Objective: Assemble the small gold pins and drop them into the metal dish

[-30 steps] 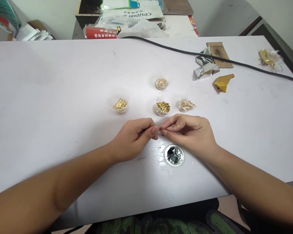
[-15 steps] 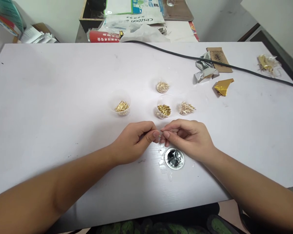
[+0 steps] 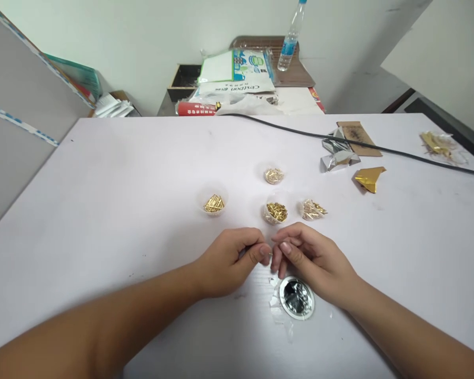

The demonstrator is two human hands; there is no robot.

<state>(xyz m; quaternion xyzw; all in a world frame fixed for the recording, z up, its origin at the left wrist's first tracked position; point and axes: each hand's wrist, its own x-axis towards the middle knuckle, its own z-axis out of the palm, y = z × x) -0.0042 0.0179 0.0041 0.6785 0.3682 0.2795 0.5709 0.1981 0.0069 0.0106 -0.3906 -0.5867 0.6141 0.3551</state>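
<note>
Pinching what looks like a tiny brass pin between closed fingertips, left hand and right hand meet low over the white table. A foil-filled round dish lies just nearer, to the right. A cup of brass pins stands just beyond.

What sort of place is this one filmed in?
Probably a small workshop bench for manual assembly: a white table with cups of gold-coloured pins, the left hand and right hand pinching a tiny pin between them, and papers and a water bottle behind.
</note>
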